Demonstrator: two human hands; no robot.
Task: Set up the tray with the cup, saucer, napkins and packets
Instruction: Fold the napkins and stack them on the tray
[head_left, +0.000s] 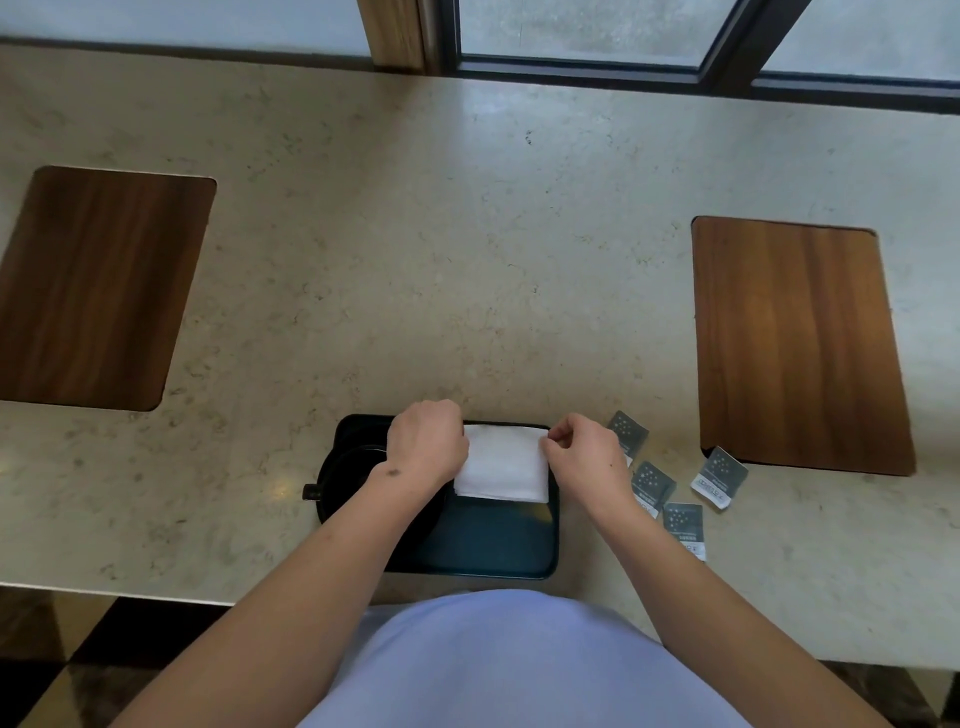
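Observation:
A black rectangular tray (493, 551) lies at the near edge of the stone counter. In its left half stands a black cup on a saucer (353, 478), its handle (311, 491) pointing left; my left forearm covers much of it. A folded white napkin (504, 465) rests in the tray's far right part. My left hand (427, 441) pinches the napkin's far left corner. My right hand (584, 452) pinches its right edge. Several grey packets (719, 477) lie on the counter to the right of the tray, one partly hidden by my right hand.
Two wooden boards are set into the counter, one at the left (98, 286) and one at the right (795, 343). A window frame (597, 67) runs along the counter's far edge. The counter's near edge is right below the tray.

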